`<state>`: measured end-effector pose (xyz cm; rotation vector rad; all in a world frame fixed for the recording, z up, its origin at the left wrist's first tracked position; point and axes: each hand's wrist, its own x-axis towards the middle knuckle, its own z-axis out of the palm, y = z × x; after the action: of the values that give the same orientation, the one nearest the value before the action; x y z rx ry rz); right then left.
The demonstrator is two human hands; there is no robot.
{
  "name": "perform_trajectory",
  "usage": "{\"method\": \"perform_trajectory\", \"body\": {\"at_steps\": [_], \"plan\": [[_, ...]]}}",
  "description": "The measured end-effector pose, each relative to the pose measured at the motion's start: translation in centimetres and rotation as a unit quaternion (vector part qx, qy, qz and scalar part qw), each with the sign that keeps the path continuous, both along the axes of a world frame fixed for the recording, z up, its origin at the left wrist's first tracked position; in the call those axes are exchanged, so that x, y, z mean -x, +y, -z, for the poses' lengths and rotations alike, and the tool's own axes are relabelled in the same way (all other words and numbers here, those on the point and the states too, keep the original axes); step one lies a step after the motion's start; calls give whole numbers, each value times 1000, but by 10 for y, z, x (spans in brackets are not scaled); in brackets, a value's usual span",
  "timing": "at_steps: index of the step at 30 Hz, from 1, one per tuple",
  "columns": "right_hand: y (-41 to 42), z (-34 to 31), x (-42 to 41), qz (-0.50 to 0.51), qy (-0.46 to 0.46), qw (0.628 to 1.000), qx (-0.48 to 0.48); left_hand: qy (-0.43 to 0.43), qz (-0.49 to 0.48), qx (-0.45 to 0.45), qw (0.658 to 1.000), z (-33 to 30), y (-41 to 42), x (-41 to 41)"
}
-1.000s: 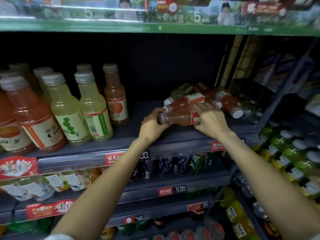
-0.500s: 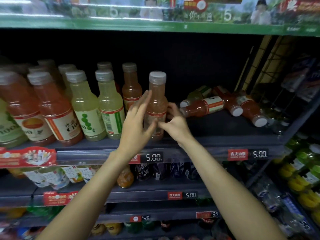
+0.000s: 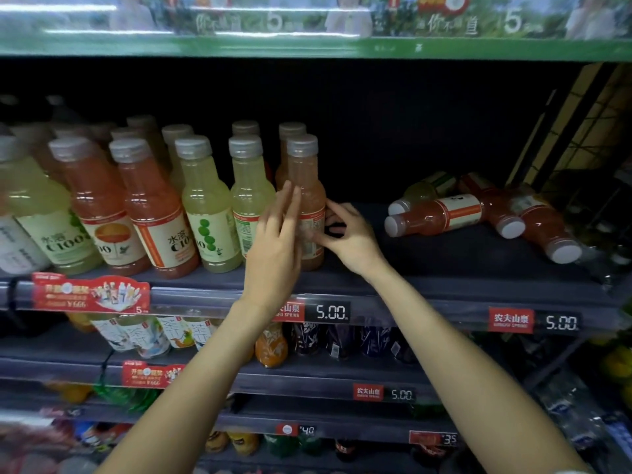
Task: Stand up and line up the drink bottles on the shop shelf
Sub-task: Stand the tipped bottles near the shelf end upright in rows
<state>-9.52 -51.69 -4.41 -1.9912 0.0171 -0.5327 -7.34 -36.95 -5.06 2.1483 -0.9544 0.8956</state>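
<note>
Setting one pink bottle (image 3: 305, 203) upright at the right end of the standing row (image 3: 154, 206), near the front of the shelf (image 3: 444, 278). Left hand (image 3: 275, 249) flat and loose against the bottle's left side, fingers straight, not gripping. Right hand (image 3: 347, 234) on the other side, fingertips curled and touching the label, maybe turning it; hard to tell if really pinching. Bottle right between both hands, standing. Step almost done. Next, probably: let go, reach far right of the hands to the fallen bottles (image 3: 478, 213), pick one, stand it just beside this one.
</note>
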Motion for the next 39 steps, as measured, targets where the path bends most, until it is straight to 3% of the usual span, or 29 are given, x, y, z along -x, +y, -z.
{"method": "perform_trajectory", "body": {"at_steps": [3,6,8,11,14,20,23,26,32,36,39], "plan": [[-19,-2,13,-55,-4,998,19,-21,-33,-19,999,3,-4,1],[-61,-3,40,-22,-47,981,188,-23,-51,-20,998,3,-9,4],[-94,-6,54,42,-59,939,336,-24,-62,-21,998,3,-12,6],[-131,-7,58,101,74,848,515,-23,-84,-29,996,3,-16,7],[-142,-3,48,129,146,793,577,-17,-85,-25,996,2,-19,5],[-135,-4,38,154,55,729,665,13,-102,-37,994,0,-26,-1],[-132,0,58,120,-25,748,653,6,-121,-57,991,-2,-33,-4],[-108,-12,76,106,-89,795,591,0,-129,-80,988,-4,-35,-7],[-51,-63,79,55,-101,905,410,26,16,9,1000,-12,-24,5],[-33,-77,60,19,-66,970,234,187,154,32,970,-21,-20,17],[-19,-74,49,3,-63,991,122,234,150,55,959,-20,-16,20]]}}
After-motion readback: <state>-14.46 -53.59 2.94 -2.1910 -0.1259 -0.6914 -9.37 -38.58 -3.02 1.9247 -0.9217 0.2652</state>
